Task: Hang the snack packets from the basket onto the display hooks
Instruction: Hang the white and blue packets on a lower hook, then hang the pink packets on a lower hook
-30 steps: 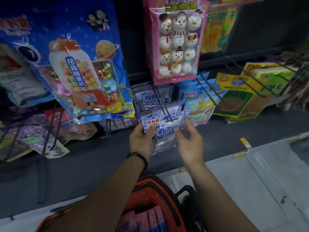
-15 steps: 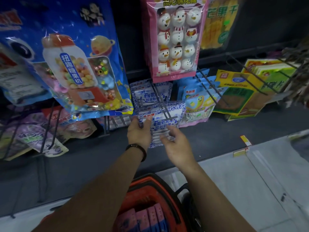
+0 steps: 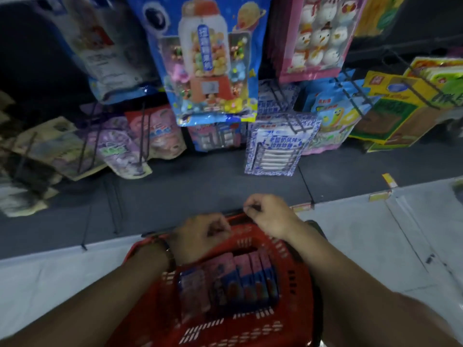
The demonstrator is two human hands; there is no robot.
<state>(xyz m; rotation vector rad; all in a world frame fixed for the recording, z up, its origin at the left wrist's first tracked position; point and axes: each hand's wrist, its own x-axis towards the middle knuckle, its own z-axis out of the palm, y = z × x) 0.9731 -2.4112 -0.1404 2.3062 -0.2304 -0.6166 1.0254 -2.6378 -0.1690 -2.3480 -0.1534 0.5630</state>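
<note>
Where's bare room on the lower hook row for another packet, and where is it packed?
Free: the dark gap between the purple packets and the blue-white packet, below the pink packets. Packed: the yellow-green packets at right.

Red slotted plastic basket (image 3: 295, 276): walls pierced with rows of pale slots. Row of flat packets inside the basket (image 3: 240, 279): pink upper parts, blue lower parts. White snack packet with blue ornamental border (image 3: 278, 146): blue characters, hanging on a black wire hook (image 3: 288, 118). Large blue bag printed with a candy dispenser (image 3: 208, 56): orange base, multicoloured sweets. Pink packet showing white snowmen (image 3: 315, 38). Yellow and green packets (image 3: 400, 106) at right. Lilac pouch (image 3: 117, 149) at left. Floor (image 3: 363, 246): pale grey.
</note>
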